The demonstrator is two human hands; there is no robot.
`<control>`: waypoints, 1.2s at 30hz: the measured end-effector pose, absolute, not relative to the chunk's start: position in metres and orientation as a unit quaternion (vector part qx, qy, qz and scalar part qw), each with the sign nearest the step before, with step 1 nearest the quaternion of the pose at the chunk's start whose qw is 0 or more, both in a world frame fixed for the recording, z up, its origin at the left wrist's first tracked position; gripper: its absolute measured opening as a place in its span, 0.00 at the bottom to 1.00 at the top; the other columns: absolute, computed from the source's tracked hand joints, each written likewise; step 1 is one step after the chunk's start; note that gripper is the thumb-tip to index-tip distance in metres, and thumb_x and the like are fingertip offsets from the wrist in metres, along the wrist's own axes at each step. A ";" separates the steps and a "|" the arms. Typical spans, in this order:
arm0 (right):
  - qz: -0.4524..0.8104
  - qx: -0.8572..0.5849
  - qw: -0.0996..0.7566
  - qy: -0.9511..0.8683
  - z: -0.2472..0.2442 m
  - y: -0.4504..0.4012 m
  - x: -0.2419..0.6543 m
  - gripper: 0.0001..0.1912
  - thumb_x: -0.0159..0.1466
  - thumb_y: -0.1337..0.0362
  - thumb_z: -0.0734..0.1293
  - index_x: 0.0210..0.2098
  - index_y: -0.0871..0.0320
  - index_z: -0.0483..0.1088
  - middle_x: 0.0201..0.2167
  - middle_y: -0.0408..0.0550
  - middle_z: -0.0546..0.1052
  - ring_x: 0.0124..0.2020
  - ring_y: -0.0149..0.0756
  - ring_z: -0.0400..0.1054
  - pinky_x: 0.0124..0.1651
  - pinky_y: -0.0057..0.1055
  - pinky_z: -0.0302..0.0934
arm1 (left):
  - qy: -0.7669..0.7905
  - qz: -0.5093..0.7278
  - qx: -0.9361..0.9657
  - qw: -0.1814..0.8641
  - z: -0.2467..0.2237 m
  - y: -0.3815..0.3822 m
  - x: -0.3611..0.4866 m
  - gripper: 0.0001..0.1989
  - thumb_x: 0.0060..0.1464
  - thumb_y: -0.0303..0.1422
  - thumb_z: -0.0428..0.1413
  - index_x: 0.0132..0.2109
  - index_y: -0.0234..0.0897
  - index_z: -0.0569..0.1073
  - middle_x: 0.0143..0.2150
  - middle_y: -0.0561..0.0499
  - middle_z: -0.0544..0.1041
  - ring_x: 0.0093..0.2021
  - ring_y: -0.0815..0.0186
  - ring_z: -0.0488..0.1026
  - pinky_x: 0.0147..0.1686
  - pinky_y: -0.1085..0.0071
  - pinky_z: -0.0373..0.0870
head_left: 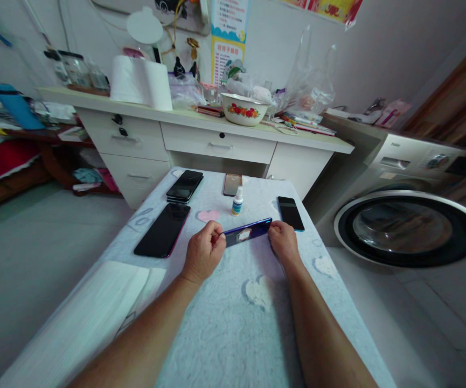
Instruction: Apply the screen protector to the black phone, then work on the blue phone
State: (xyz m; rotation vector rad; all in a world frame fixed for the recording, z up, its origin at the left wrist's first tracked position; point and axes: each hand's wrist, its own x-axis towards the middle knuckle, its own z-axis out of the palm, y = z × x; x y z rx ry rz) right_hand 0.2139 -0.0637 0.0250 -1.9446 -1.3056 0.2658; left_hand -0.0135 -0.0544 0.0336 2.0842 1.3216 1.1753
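Observation:
A blue smartphone (233,235) is held sideways above the cloth, tilted so that a pale reflection shows on its surface. My left hand (205,249) pinches its left end. At the right end, my right hand (283,241) has its fingers closed on the phone. Just behind it a small white bottle (237,201) with a blue and yellow label stands upright. To the bottle's left lies a pink heart-shaped piece (208,216). A dark phone with a blue edge (291,213) lies to the right of my right hand.
On the cloth-covered table (233,323) lie a large black phone (163,231), a stack of phones (185,186) and a brownish phone (231,184). Folded white cloth or paper (103,302) covers the left side. Behind stands a white desk (216,143); a washing machine (402,210) is at right.

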 end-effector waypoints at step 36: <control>0.010 -0.698 0.502 -0.511 0.047 -0.071 0.212 0.12 0.57 0.64 0.61 0.34 0.60 0.74 0.33 0.49 0.74 0.37 0.39 0.69 0.43 0.34 0.61 | 0.465 0.376 0.785 0.161 0.032 -0.053 -0.014 0.03 0.57 0.32 0.47 0.37 0.40 0.64 0.28 0.54 0.73 0.29 0.65 0.72 0.30 0.72 0.61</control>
